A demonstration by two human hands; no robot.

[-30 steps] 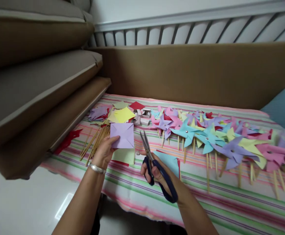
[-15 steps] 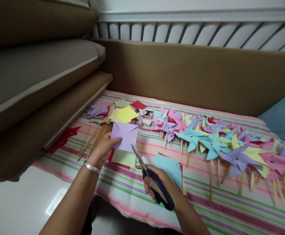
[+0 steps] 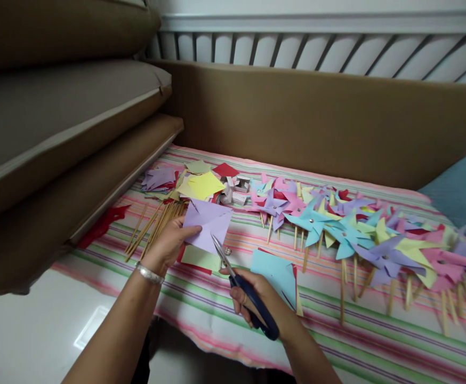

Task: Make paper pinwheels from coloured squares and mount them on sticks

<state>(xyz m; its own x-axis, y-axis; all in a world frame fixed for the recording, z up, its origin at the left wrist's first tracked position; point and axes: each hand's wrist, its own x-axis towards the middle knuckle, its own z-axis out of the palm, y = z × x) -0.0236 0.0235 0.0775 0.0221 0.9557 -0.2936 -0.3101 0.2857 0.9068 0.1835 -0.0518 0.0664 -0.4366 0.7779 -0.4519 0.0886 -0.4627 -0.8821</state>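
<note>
Between thumb and fingers, my left hand (image 3: 174, 237) pinches a square of purple paper (image 3: 207, 224) by its left side. Slits run in from the paper's upper corners. My right hand (image 3: 252, 296) is wrapped round the dark blue handles of a pair of scissors (image 3: 224, 257). The blades point up and left, nearly closed, with their tips at the paper's lower edge area. Under the purple square lies a pale green sheet (image 3: 201, 258) on red paper. Beside my right hand, a light blue sheet (image 3: 275, 274) with slits rests on other coloured sheets.
Many finished paper pinwheels (image 3: 347, 234) on sticks cover the right side of the striped cloth (image 3: 225, 304). Loose wooden sticks (image 3: 157, 226), coloured paper squares (image 3: 205, 185) and small white boxes (image 3: 239, 198) lie at the left back. Brown cushions (image 3: 109, 154) are stacked at left.
The purple paper has turned slightly clockwise and shifted a little right in my left hand. The scissors have moved slightly left, their tips now overlapping the paper.
</note>
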